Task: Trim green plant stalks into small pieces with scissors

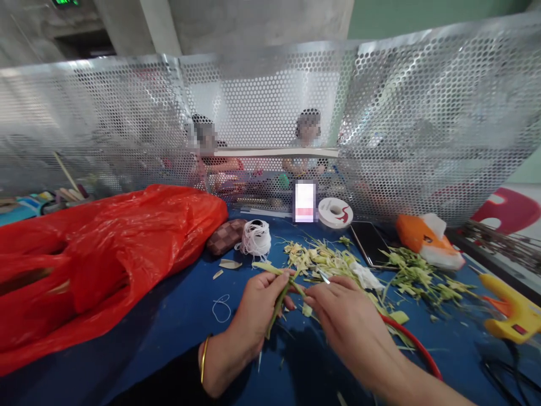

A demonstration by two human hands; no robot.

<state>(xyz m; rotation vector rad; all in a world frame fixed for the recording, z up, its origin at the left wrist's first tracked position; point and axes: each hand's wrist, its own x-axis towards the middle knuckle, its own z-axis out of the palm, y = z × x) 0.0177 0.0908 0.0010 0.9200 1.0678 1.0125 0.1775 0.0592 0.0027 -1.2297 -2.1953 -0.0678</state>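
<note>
My left hand [262, 299], a gold bangle on its wrist, pinches folded green leaf strips [278, 307] above the blue table. One pale strip end points up to the left, and another hangs down below the fingers. My right hand [344, 316] is closed close beside it, its fingertips at the right end of the strips. A small metal tip [324, 277] sticks out by the right fingers; the rest of that tool is hidden. Yellow-green leaf scraps [315, 256] lie just beyond the hands.
A red plastic bag [156, 242] covers the left side. White string [256, 239], a white spool [335, 213] and a phone [372, 243] lie farther back. An orange tissue pack [429, 241] and yellow glue gun [509, 310] are right. People sit behind a perforated metal screen [262, 90].
</note>
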